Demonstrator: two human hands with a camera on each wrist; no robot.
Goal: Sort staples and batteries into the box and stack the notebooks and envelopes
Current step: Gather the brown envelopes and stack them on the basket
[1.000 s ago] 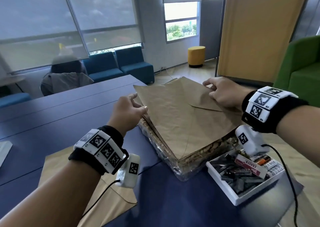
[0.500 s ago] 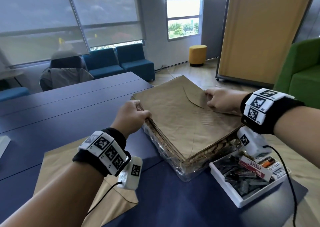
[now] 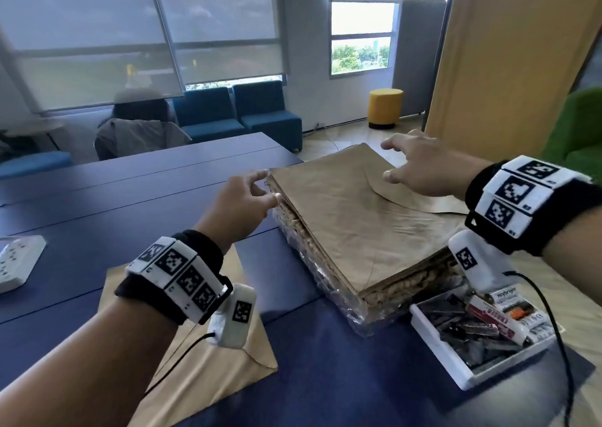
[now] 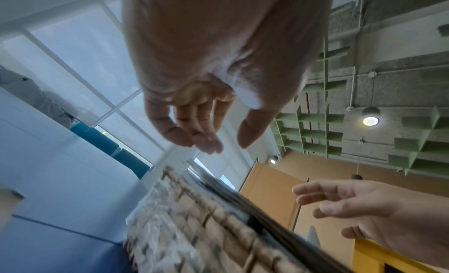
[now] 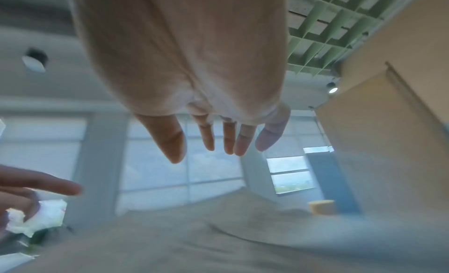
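Observation:
A stack of brown envelopes (image 3: 351, 224) lies on a plastic-wrapped pack of notebooks (image 3: 329, 283) near the table's right end. My left hand (image 3: 247, 198) hovers at the stack's left corner, fingers loosely curled and holding nothing; the left wrist view shows it (image 4: 213, 141) above the stack's edge (image 4: 206, 219). My right hand (image 3: 410, 162) floats over the top envelope's flap with fingers spread, and its fingers (image 5: 226, 142) are straight and empty in the right wrist view. Another brown envelope (image 3: 208, 368) lies under my left forearm. A white box (image 3: 482, 332) holds staples and batteries.
The dark blue table (image 3: 130, 205) stretches to the left and back. A white power strip (image 3: 16, 260) sits at the left edge. Blue sofas (image 3: 237, 114), a yellow stool (image 3: 384, 107) and a green armchair (image 3: 580, 130) stand beyond the table.
Both hands have let go of the top envelope, which now lies flat on the stack. The right hand has lifted and spread its fingers; the left hand has drawn slightly off the corner.

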